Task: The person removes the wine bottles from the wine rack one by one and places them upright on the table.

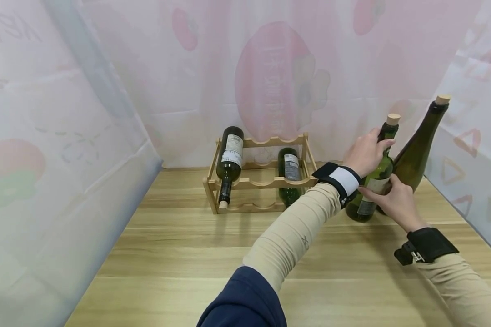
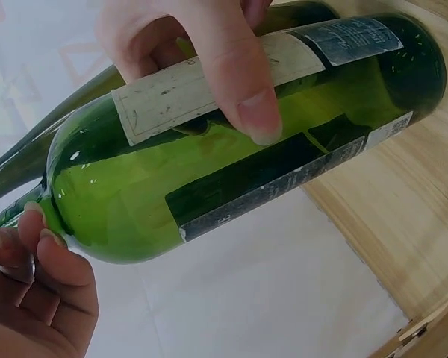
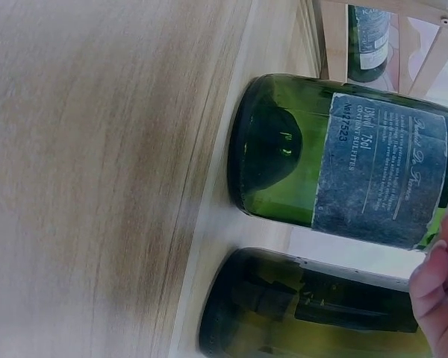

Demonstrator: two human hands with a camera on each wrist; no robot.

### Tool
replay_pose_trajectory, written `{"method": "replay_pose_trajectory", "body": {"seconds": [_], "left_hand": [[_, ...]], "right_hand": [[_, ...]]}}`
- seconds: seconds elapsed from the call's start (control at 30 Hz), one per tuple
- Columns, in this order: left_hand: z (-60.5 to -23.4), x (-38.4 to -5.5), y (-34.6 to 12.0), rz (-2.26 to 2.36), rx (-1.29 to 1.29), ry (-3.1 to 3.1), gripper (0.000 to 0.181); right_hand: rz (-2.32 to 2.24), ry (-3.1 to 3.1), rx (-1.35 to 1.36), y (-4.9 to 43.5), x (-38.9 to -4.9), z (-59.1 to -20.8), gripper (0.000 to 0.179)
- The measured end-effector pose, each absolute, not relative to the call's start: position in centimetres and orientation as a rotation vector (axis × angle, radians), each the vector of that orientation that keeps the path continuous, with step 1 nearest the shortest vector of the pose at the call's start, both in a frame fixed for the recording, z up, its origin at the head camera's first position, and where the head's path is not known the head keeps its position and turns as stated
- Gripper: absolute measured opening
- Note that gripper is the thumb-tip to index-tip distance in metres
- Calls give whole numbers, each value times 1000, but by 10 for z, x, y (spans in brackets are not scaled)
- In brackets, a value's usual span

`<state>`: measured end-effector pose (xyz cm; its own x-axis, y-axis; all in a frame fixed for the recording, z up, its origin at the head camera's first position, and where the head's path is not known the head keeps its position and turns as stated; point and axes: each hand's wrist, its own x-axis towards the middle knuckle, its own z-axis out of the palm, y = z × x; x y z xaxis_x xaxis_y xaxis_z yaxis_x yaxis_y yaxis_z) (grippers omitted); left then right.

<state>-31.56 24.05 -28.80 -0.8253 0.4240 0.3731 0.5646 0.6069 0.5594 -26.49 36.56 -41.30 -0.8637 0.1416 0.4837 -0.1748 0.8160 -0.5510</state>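
Observation:
In the head view, a green wine bottle (image 1: 382, 169) with a cork (image 1: 393, 119) stands tilted slightly, its base low at the tabletop. My left hand (image 1: 364, 152) holds it round the neck; the left wrist view shows those fingers (image 2: 41, 257) curled at the neck. Lower down, my right hand (image 1: 397, 204) grips the body across its pale label, with the thumb (image 2: 257, 112) lying over the glass. In the right wrist view a blue-grey back label (image 3: 381, 171) shows near the base. A taller olive-green bottle (image 1: 419, 152) with a cork leans close behind it.
Left of the hands stands a two-tier wooden wine rack (image 1: 266, 183). One dark bottle (image 1: 232, 147) lies neck-forward on its upper left; another bottle (image 1: 290, 165) sits lower right. Printed cloth walls (image 1: 155, 91) enclose the wooden table (image 1: 180, 263).

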Motion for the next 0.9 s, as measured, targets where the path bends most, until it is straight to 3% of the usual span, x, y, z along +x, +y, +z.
{"method": "replay_pose_trajectory", "body": {"seconds": [0.3, 0.9], "left_hand": [[-288, -315, 241, -957, -821, -2628, 31], [-292, -313, 246, -996, -806, -2678, 34]], "right_hand": [[830, -2497, 2, 361, -260, -410, 65], [463, -2465, -47, 351, -244, -405, 51]]}}
